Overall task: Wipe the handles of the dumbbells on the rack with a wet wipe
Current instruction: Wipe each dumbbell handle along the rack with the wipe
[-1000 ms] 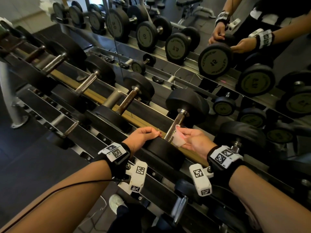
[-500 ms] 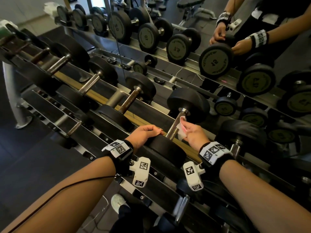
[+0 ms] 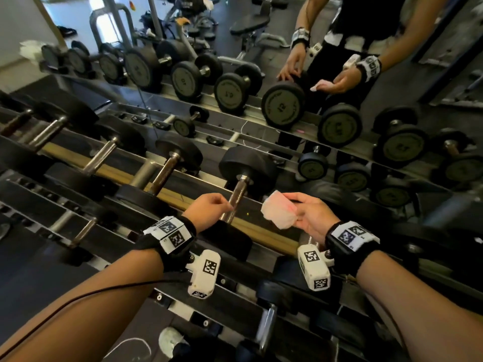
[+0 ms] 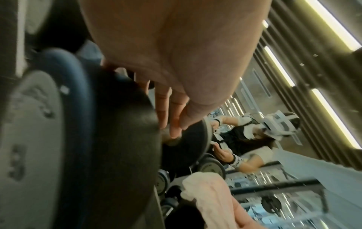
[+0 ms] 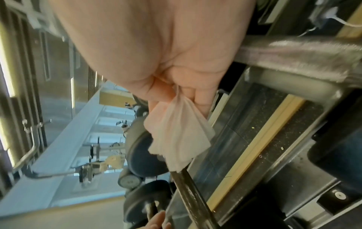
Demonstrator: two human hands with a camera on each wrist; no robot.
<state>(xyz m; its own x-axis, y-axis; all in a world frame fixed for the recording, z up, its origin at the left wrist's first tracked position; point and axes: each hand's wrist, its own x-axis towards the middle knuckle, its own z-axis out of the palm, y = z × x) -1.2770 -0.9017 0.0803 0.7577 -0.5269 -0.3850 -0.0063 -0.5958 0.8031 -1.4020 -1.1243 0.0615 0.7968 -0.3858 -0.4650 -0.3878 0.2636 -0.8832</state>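
The right hand (image 3: 309, 218) held the wet wipe (image 3: 279, 213) pinched between thumb and fingers, with the crumpled sheet sticking out to the left of the hand and hanging clear of the metal. The wipe sat just right of the handle (image 3: 234, 201) of the nearest dumbbell (image 3: 247, 169) and was not touching it; in the right wrist view the wet wipe (image 5: 177, 134) hung from the curled fingers (image 5: 201, 99) just above the bar. The left hand (image 3: 209, 210) lay on the near end of that dumbbell, its fingers bent beside the handle; whether they gripped it, I cannot tell. The handle's long axis ran from the near weight under the left hand, up and away to the far black weight, tilted slightly rightward. The dumbbell rested across the rack (image 3: 269, 237), 1 of several lying parallel along the tier. A mirror (image 3: 326, 35) behind the rack showed the person's 2 hands.
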